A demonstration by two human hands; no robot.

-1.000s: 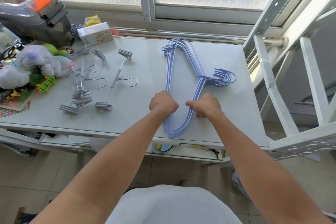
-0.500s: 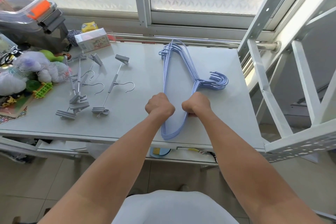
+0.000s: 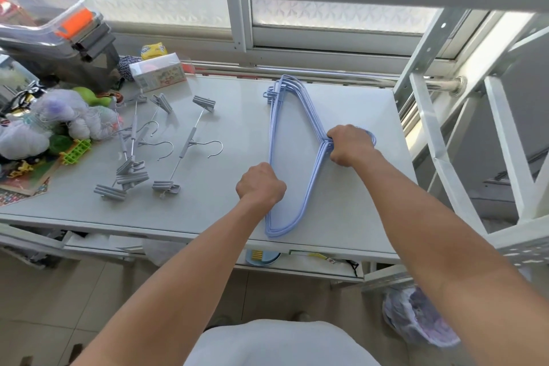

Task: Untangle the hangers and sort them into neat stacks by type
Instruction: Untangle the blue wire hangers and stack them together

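Observation:
A stack of several light-blue hangers lies flat on the white table, right of its middle, hooks pointing right. My left hand is closed around the stack's straight bottom bars, near the front. My right hand grips the necks where the hooks begin and covers most of the hooks. To the left lie several grey clip hangers in a loose tangle, and one more clip hanger lies apart, just right of that tangle.
Soft toys, a green block, a small clear box and a storage bin crowd the table's left end. A white metal frame stands right of the table. A window rail runs behind it.
My right hand moved from beside the left hand, on the hangers' lower arms, back and to the right onto the necks and hooks. The left hand kept its grip on the bottom bars.

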